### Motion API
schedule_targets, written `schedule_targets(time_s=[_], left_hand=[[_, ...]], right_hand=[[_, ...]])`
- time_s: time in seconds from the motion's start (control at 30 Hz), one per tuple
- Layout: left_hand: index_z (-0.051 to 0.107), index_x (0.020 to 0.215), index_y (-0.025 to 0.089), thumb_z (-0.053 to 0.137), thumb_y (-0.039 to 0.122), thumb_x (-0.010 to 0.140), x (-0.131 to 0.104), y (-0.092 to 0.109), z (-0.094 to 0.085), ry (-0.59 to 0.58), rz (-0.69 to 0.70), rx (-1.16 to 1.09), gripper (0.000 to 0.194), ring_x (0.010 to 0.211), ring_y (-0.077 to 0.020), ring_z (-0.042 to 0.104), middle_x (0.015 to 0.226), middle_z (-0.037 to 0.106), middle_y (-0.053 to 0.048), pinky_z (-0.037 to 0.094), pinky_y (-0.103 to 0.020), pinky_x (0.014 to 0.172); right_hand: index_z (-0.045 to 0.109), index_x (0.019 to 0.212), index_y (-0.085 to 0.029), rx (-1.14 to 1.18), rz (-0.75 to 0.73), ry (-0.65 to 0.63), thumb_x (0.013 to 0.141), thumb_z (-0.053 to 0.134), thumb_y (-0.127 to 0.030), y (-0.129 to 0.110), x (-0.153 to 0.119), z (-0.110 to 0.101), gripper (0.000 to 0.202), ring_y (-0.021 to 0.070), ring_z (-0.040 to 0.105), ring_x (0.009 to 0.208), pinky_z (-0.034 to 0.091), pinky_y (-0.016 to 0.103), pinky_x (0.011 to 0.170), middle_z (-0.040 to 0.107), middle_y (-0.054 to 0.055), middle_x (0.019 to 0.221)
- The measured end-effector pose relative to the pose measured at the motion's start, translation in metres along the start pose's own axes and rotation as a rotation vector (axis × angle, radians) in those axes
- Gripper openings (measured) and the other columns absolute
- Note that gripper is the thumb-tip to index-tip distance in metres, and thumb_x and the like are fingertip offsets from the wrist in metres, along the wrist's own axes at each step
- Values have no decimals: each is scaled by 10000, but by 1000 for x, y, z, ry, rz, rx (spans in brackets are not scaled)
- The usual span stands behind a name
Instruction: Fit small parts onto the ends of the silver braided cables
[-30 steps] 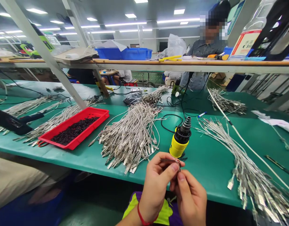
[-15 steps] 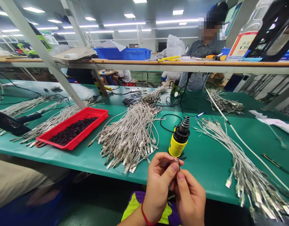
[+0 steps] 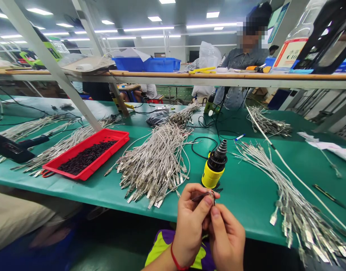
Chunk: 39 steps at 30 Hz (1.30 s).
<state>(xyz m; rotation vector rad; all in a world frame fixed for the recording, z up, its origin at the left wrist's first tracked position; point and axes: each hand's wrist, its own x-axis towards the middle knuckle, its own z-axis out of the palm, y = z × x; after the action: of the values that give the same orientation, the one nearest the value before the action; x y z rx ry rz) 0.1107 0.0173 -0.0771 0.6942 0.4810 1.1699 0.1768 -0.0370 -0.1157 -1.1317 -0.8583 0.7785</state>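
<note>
My left hand (image 3: 190, 222), with a red cord round the wrist, is closed in a pinch at the table's front edge. My right hand (image 3: 228, 235) is closed too, its thumb and fingertips against the left hand's fingers. Between them a thin dark wire (image 3: 213, 197) bends in a small loop; most of it is hidden by the fingers. Just beyond the hands a yellow hot air gun (image 3: 213, 171) stands with its metal nozzle pointing up. Left of it lies a large heap of grey USB cables (image 3: 154, 162), their metal plugs towards me.
A red tray (image 3: 87, 174) holds many small black tube pieces. Another bundle of USB cables (image 3: 288, 203) spreads over the right side of the green table (image 3: 246, 184). A shelf (image 3: 190, 79) crosses above the table. A person (image 3: 243, 56) stands behind it.
Both hands stay pinched together at nearly the same spot, with only a slight shift of the fingers. The things on the table have not moved.
</note>
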Motion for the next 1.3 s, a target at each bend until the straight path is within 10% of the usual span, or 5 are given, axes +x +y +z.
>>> schedule_targets(time_s=[0.83,1.07,1.3], left_hand=[[578,1048,228,768,248,911,-1,-2,-1,-12,-64,3,236,501,-7,490,908,766,-25,520,-150,631],[591,1028,237,802,274,879,-1,-1,2,14,-72,-5,261,866,-136,722,909,772,-35,566,-203,768],[657,968,205,925,335,717,5,1,7,157,-77,14,390,781,-169,732,843,789,-62,553,-205,685]], right_hand=[[632,764,-176,-40,-4,36,1005,599,-416,3,0,-3,342,124,392,557,331,234,485,455,-17,622],[616,733,-179,-20,32,44,994,603,-466,-5,1,-1,388,120,389,538,330,228,471,452,-19,599],[583,663,-193,-106,34,103,974,562,-575,15,7,3,493,102,298,432,213,244,402,419,-32,504]])
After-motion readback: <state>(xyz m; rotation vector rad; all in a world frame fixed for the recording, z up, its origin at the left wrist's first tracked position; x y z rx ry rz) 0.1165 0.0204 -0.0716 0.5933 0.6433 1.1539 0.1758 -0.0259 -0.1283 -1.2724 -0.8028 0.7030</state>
